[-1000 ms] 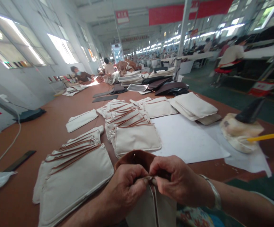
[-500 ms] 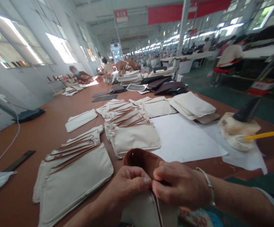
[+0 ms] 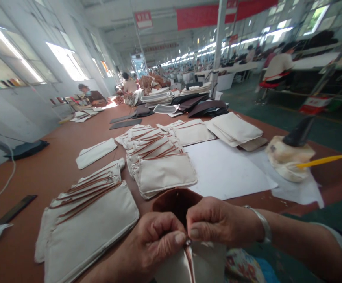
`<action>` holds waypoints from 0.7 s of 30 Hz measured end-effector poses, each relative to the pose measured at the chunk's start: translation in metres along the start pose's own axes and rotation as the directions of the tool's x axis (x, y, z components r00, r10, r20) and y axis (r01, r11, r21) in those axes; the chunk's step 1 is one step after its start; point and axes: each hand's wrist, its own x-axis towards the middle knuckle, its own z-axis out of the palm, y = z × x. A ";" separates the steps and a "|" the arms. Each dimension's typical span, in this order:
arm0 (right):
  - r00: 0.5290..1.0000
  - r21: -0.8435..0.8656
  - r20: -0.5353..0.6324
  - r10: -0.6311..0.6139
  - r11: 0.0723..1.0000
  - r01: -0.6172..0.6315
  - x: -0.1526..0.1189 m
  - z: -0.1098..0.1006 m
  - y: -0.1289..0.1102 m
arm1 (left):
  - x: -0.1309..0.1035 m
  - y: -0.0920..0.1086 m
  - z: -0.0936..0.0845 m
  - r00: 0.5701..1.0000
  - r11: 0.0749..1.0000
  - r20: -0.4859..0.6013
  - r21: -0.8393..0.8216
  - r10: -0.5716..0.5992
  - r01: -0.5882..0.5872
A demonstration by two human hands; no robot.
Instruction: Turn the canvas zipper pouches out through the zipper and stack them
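A pouch (image 3: 207,259), cream outside and brown inside, hangs at the bottom centre, its brown-edged opening running down between the hands. My left hand (image 3: 159,239) pinches one side of that edge between thumb and forefinger. My right hand (image 3: 218,220), with a bangle at the wrist, pinches the other side close by. The fingertips nearly meet, and a small shiny spot shows just under them. Overlapping cream pieces with brown edges (image 3: 91,232) lie left of my left hand. Another stack of cream pieces (image 3: 167,171) sits just beyond the hands.
White paper (image 3: 230,169) lies right of centre. A stained cream holder (image 3: 289,157) with a black cone and a yellow stick (image 3: 321,161) stands at the right. A dark flat bar (image 3: 17,208) is at the left. Dark pieces are stacked farther back, and people sit beyond.
The view has shifted slightly, so the table items appear a little farther left. My fingers have changed their pinch on the pouch edge, and the shiny spot has come into view.
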 end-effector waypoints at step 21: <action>0.995 0.102 0.069 0.073 0.992 -0.079 0.003 -0.009 -0.006 | -0.002 0.020 -0.005 0.992 0.995 -0.071 -0.030 -0.100 0.098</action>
